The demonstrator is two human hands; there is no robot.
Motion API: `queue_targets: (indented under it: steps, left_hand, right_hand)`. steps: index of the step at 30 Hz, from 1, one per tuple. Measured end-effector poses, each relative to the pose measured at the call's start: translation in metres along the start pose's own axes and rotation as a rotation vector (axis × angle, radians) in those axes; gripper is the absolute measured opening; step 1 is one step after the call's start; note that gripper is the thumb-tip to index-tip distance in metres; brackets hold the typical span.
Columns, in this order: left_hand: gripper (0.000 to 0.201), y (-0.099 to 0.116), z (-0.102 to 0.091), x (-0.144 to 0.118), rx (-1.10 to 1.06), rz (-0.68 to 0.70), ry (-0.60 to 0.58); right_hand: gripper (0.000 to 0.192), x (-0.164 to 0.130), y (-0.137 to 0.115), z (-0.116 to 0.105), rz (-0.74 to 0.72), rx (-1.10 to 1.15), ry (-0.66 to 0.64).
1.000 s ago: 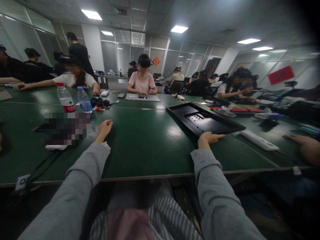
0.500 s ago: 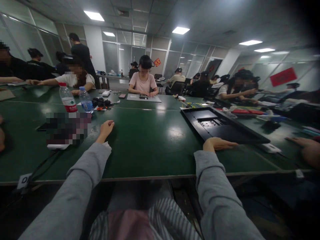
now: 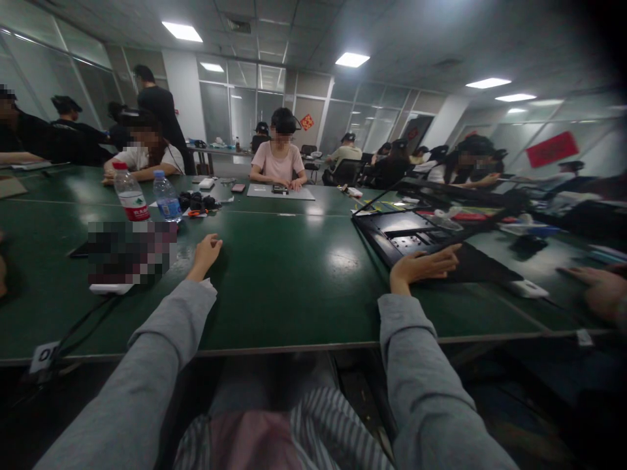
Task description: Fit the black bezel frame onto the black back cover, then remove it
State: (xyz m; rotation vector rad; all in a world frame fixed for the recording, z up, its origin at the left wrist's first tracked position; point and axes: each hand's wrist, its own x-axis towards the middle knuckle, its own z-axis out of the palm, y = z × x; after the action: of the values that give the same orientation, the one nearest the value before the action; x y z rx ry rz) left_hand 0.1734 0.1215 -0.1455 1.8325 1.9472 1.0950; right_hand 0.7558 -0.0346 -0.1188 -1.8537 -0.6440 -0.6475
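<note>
One white power strip (image 3: 112, 288) lies at far left, partly obscured, its black cord trailing over the table's near edge, presumably to keep it out of the working area. Beyond it a red-capped bottle (image 3: 131, 196) and a blue-capped bottle (image 3: 167, 198) stand upright, set back where, I judge, an elbow would seldom reach them; black cable coils (image 3: 196, 201) lie just beside. I find my left hand (image 3: 206, 253) at the green tabletop (image 3: 284, 281), fingers loosely curled, nothing visible in them, apparently idle. Across from me, a co-worker (image 3: 277, 160) sits at a pale mat (image 3: 257, 191), likely laid to protect small parts. My right hand (image 3: 426, 266) is at the near edge of a black monitor back cover (image 3: 404, 243), fingers extended and slightly apart; I cannot tell whether they pinch anything. The cover lies recessed side up, which leaves its inner plate exposed. A thin black frame (image 3: 477, 227), blurred, tilts above it, seemingly supported near those fingers. The cover's right corner hides part of a second white strip (image 3: 531, 289); contact is uncertain. At far right rests a co-worker's hand (image 3: 595, 281).
</note>
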Motion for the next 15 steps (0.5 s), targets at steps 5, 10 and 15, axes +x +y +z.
queue_targets:
  steps: [5,10,15]
  left_hand:
    - [0.045,-0.002,0.001,0.0,-0.01,0.02,0.007]
    - [0.046,-0.003,0.003,0.002,-0.058,0.02,0.055]
    - [0.048,0.001,0.004,0.002,-0.14,0.042,0.107]
  right_hand:
    - [0.071,-0.009,-0.049,0.028,-0.278,0.062,-0.091]
    - [0.059,-0.024,-0.064,0.038,-0.522,0.12,-0.111]
    - [0.063,-0.024,-0.061,0.038,-0.471,0.204,-0.092]
